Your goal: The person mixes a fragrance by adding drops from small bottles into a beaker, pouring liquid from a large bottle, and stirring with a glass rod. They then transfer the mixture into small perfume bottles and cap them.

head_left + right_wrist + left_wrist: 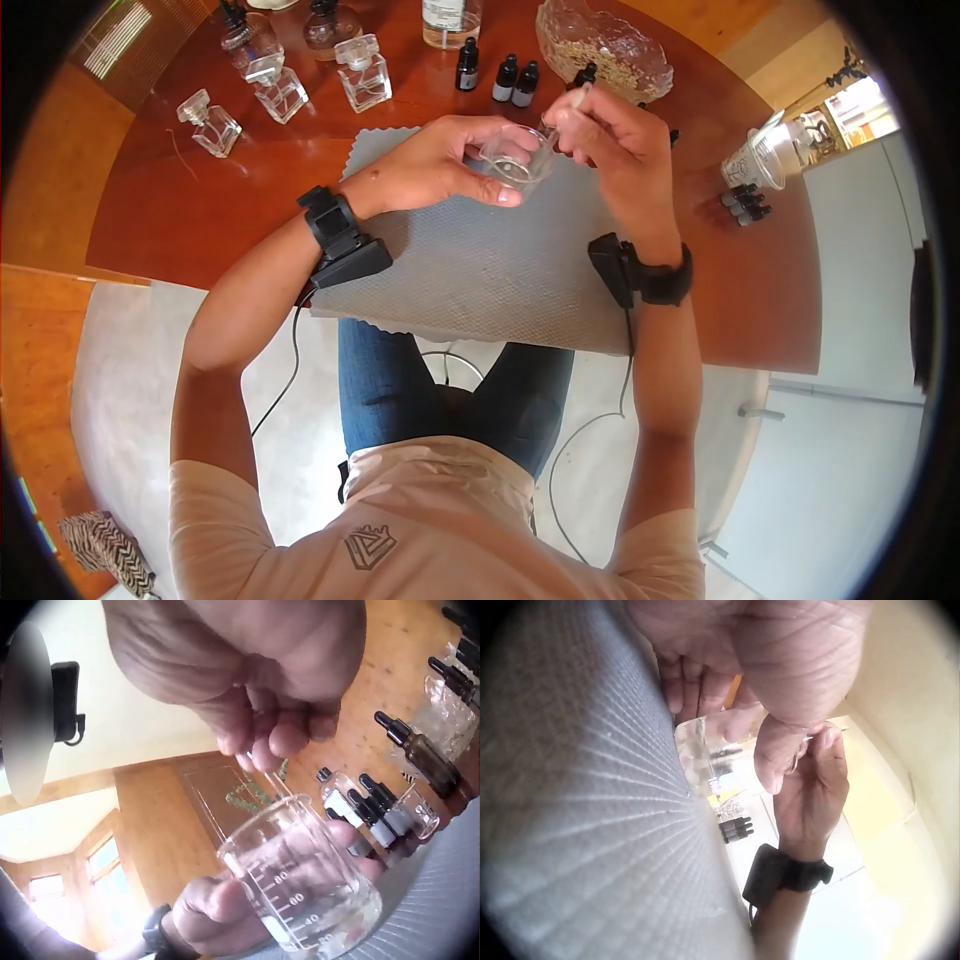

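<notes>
My left hand (425, 168) holds a small clear glass beaker (304, 881) over the grey mat (470, 265), thumb on one side and fingers on the other. White graduation marks run up its wall, and it tilts in the right wrist view. A little clear liquid shows near its bottom. Above the rim, my right hand (630, 155) pinches a thin clear rod (276, 782) between thumb and fingers. Its lower part reaches into the beaker's mouth; its upper end pokes out above the fingers in the head view.
Square glass bottles (364, 75) stand at the back left. Black-capped dropper bottles (506, 78), a larger labelled bottle (452, 20) and a ridged glass bowl (610, 55) are along the back. A patterned cup (755, 165) and small black bottles (745, 205) sit at the right.
</notes>
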Demonstrator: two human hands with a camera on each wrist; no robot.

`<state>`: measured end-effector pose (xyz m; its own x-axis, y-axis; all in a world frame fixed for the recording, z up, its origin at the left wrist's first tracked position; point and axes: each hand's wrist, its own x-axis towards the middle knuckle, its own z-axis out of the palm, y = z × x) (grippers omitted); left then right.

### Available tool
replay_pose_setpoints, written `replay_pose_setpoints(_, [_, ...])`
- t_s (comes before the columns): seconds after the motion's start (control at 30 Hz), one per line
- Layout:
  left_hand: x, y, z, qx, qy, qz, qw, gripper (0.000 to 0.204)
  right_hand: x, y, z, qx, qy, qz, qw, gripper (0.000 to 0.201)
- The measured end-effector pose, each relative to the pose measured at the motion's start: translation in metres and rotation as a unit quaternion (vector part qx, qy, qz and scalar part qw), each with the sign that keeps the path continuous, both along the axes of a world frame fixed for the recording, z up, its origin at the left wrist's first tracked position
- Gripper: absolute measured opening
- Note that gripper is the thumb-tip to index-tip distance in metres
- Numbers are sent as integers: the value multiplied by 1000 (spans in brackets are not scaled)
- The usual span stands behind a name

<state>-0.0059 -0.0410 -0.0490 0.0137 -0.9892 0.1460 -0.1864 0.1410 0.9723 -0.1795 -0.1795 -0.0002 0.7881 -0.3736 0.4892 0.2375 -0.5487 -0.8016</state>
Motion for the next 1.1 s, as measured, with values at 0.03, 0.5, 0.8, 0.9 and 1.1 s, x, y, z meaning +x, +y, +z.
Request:
replay_pose_setpoints(0.03, [3,1,0,2,-10,-4,1000,54,2,2,0,4,13,37,999,11])
replay_pose_setpoints(0.5, [4,1,4,15,-21,-32,999,59,10,14,-8,-5,9,65,998,13])
replay_pose_setpoints(0.8, [6,0,-2,11,-33,-14,999,55,3,7,-5,17,21,78,997,13])
replay_pose_setpoints(0.9, [3,1,4,18,-34,-18,999,56,10,12,-12,-22,-8,30,999,14])
replay_pose_setpoints(1.1, [6,0,-2,-1,-28,-9,1000,58,-1,-2,-3,11,29,84,996,13])
